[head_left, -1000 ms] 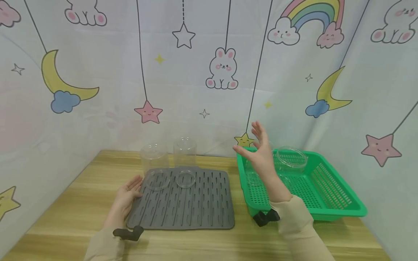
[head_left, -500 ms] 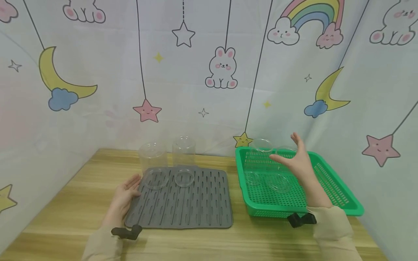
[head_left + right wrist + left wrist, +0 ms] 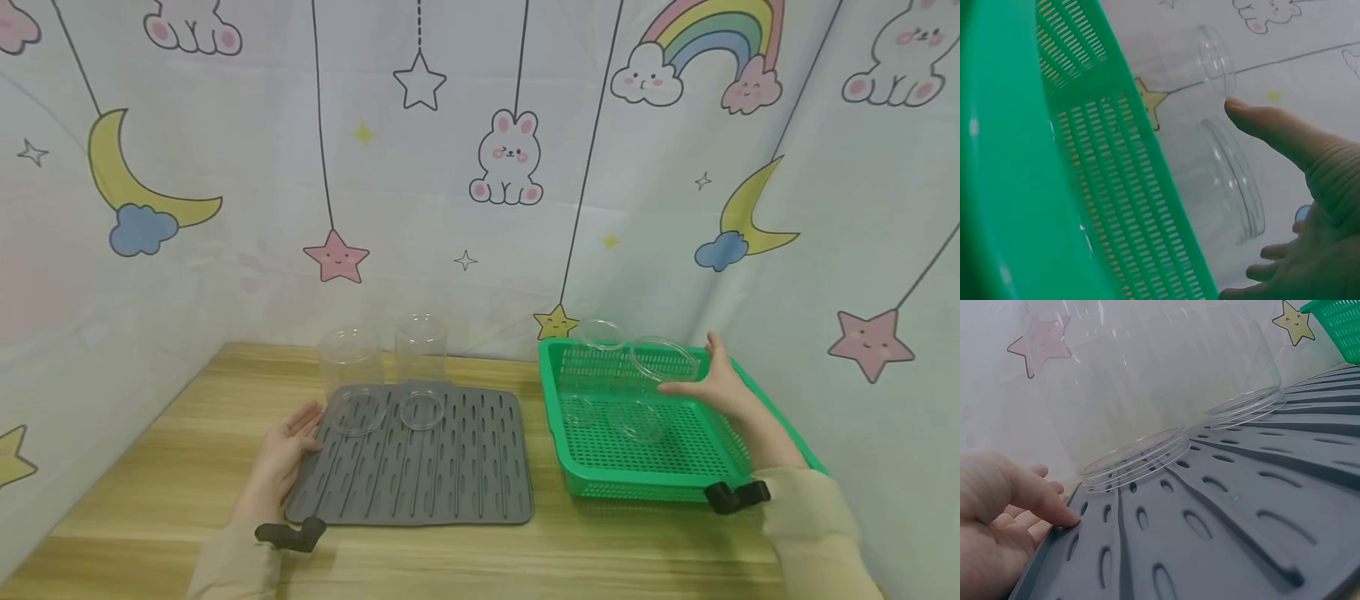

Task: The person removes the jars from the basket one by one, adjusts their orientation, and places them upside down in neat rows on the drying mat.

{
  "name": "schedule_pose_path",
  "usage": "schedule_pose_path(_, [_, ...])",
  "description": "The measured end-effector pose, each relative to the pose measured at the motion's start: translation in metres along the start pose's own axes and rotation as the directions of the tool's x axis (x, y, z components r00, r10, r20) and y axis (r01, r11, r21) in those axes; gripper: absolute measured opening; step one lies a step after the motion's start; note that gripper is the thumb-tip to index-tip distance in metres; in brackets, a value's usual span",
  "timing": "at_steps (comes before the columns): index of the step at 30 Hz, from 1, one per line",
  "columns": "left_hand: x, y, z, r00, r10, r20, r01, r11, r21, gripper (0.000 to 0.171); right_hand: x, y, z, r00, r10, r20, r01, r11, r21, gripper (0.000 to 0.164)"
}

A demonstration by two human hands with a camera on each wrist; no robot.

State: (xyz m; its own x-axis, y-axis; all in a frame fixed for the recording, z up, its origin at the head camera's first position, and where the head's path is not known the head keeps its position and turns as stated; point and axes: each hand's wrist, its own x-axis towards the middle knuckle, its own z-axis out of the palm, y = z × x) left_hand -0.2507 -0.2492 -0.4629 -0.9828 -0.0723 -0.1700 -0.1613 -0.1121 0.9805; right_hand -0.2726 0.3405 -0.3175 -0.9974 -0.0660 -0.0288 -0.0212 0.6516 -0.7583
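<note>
My left hand [image 3: 281, 454] lies at the left edge of a grey slotted drying mat [image 3: 435, 475]. In the left wrist view its thumb [image 3: 1047, 503] rests on the mat's rim, with the other fingers extended beside it. A wide clear jar [image 3: 351, 362] and a narrower clear jar [image 3: 422, 354] stand mouth down on the mat. My right hand [image 3: 723, 387] reaches over a green basket [image 3: 622, 485], thumb and fingers spread beside a wide clear jar [image 3: 1235, 181]. A narrower clear jar [image 3: 1213, 59] stands to its left in the basket. Both basket jars have their rims up.
The wooden table [image 3: 187, 408] carries mat and basket side by side, with a gap between them. A white printed curtain [image 3: 420, 200] hangs close behind. The basket's raised walls surround its jars.
My right hand has moved right and down, from above the basket's left side to beside the wide jar. The left hand keeps its place at the mat.
</note>
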Motion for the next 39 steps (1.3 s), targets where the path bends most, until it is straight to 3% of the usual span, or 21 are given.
schedule_pose_path(7, [-0.002,-0.002,0.0,1.0,0.008,-0.007,-0.008,1.0,0.011,0.083,0.014,0.029,-0.011,0.978,0.038,0.204,-0.041,0.999,0.013,0.121])
schedule_pose_path(14, [-0.004,-0.003,0.0,1.0,0.008,-0.014,-0.008,1.0,0.015,0.083,0.031,0.045,-0.024,0.924,0.05,0.379,-0.077,0.995,0.058,0.115])
schedule_pose_path(19, [-0.006,-0.003,0.001,1.0,0.006,-0.023,-0.005,1.0,0.014,0.083,0.039,0.05,-0.029,0.886,0.017,0.464,-0.056,0.996,0.071,0.108])
schedule_pose_path(25, [-0.009,-0.004,0.001,1.0,0.004,-0.026,-0.003,1.0,0.013,0.083,0.048,0.058,-0.028,0.861,-0.012,0.508,-0.049,0.993,0.105,0.106])
schedule_pose_path(31, [-0.012,-0.005,0.002,1.0,0.013,-0.019,-0.013,1.0,0.011,0.082,0.056,0.071,-0.024,0.845,-0.091,0.527,-0.028,0.977,0.214,0.106])
schedule_pose_path(39, [-0.015,-0.004,0.004,1.0,0.009,-0.022,-0.009,1.0,0.011,0.082,0.063,0.082,-0.019,0.852,-0.209,0.479,0.073,0.955,0.286,0.1])
